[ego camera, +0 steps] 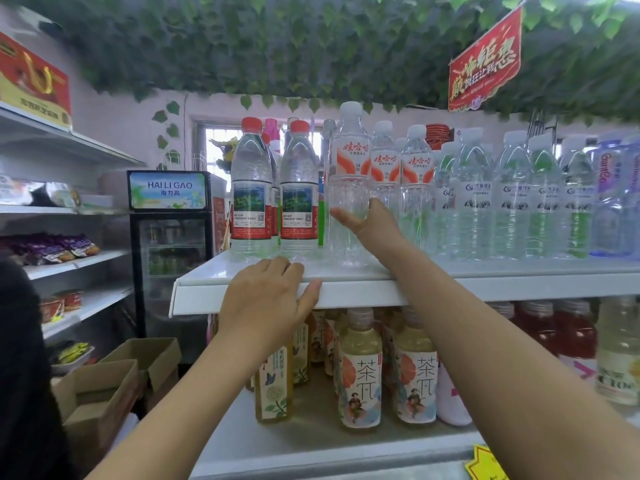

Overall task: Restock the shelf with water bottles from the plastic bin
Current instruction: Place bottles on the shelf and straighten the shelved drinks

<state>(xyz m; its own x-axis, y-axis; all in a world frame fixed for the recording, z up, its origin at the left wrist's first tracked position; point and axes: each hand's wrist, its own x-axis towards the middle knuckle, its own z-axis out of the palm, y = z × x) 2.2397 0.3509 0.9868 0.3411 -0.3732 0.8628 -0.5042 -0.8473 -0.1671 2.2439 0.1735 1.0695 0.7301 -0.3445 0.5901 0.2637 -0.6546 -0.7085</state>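
My right hand grips a clear water bottle with a white cap and an orange and white label, standing upright on the top white shelf. More bottles of the same kind stand just to its right. Two red-capped water bottles stand to its left. My left hand rests on the shelf's front edge, fingers relaxed, holding nothing. The plastic bin is out of view.
Rows of clear bottles with blue and white labels fill the shelf's right part. Tea bottles stand on the shelf below. A small drinks fridge and open cardboard boxes are at left.
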